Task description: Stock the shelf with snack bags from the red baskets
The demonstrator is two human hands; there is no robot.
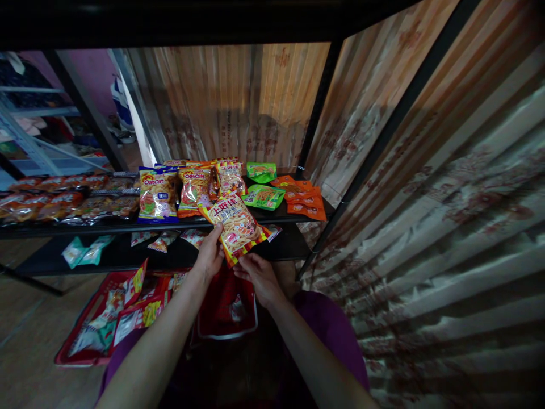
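A bag of snack crackers (236, 227), white with yellow and red edges, is tilted between my two hands in front of the upper shelf (196, 225). My left hand (210, 250) grips its left side, thumb on the front. At its lower edge, my right hand (258, 275) pinches the bottom seam. Behind the held bag stand a purple-edged snack bag (158, 195), an orange-edged snack bag (195, 189) and a similar cracker bag (230, 177). Green pouches (264, 197) and orange packets (303, 199) lie to the right.
Dark-wrapped packets (59, 204) fill the shelf's left side. Several small packs lie on the lower shelf (131, 253). On the floor stand a red basket (63, 353) of snack bags and another red basket (227, 332). Black posts (326, 102) and a curtain (426, 238) bound the right.
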